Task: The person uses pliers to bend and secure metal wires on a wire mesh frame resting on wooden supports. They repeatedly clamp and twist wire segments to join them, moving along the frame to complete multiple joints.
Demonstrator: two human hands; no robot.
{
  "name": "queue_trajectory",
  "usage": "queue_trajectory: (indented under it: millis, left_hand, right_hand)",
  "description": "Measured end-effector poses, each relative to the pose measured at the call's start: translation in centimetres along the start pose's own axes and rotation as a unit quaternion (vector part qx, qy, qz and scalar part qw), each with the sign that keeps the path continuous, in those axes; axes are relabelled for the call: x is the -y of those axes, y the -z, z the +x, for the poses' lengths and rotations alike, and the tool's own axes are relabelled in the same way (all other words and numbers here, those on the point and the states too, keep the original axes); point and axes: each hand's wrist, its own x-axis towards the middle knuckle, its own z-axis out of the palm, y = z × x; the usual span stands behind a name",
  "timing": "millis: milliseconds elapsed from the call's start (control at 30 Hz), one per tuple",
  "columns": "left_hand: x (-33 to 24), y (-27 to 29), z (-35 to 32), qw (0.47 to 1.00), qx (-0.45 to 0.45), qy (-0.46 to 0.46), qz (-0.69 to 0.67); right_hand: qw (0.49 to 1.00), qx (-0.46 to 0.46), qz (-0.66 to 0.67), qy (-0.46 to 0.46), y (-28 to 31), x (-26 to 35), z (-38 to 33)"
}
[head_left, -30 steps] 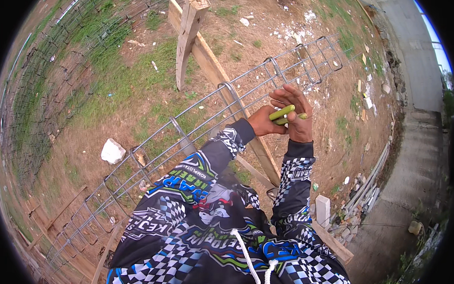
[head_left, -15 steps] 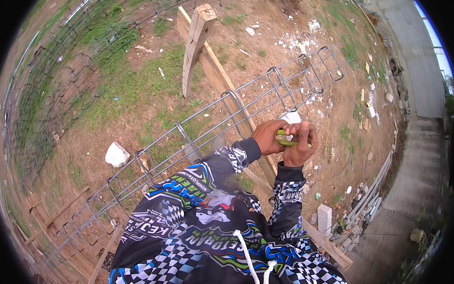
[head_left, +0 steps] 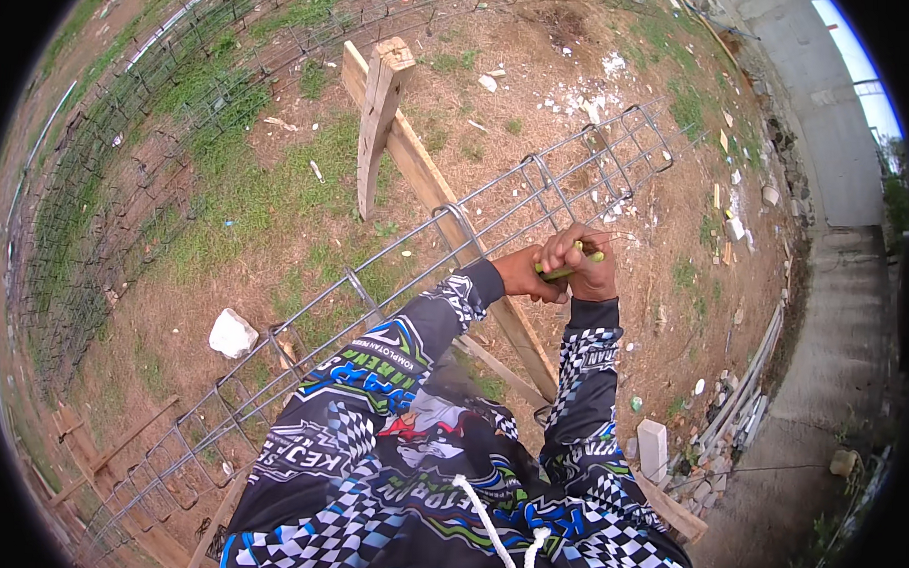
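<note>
A long steel rebar cage (head_left: 394,282) lies across a slanted wooden beam (head_left: 430,188) on bare ground. Both my hands meet at its upper bars. My right hand (head_left: 587,264) is closed around a green-handled tool (head_left: 573,269). My left hand (head_left: 527,277) grips the same tool from the left, fingers curled. The tool's working end is hidden behind my fingers. My sleeves are black with a checkered, colourful pattern.
An upright wooden post (head_left: 378,121) stands behind the cage. A white stone (head_left: 232,333) lies on the ground at the left, a pale block (head_left: 653,449) at the lower right. More rebar cages (head_left: 108,162) lie at the far left. A concrete path (head_left: 833,327) runs along the right.
My hands have stayed together on the green tool at the cage bars, shifting slightly along them. The grip has tightened, with my fingers now covering more of the tool.
</note>
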Motion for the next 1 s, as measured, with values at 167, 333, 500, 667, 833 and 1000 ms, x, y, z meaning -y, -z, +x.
queue_trajectory:
  millis: [167,333,500,667,833,1000]
  left_hand:
    - [0.8,-5.2,-3.1,0.888,-0.308,-0.174,0.294]
    - [2.8,-7.0,-1.1,0.858,-0.420,-0.097,0.279]
    - [-9.9,-7.4,1.1,0.794,-0.529,0.206,0.218]
    - [3.6,-5.6,-2.1,0.905,-0.312,-0.189,0.220]
    - [-1.9,-0.5,0.8,0.995,0.003,0.094,0.031]
    - [-0.5,-2.3,-1.4,0.963,-0.188,-0.075,0.175]
  right_hand:
    - [0.889,-0.411,-0.053,0.195,-7.5,-2.8,-2.9]
    - [0.827,-0.495,-0.228,0.137,-9.4,-3.2,-0.5]
    - [0.817,-0.482,-0.306,0.080,-11.3,-2.3,1.9]
    - [0.896,-0.374,-0.169,0.171,-9.3,-3.4,-4.1]
    - [0.992,-0.103,-0.064,-0.013,-2.9,1.8,-1.9]
    - [0.899,-0.427,-0.025,0.097,-3.6,-1.0,-0.8]
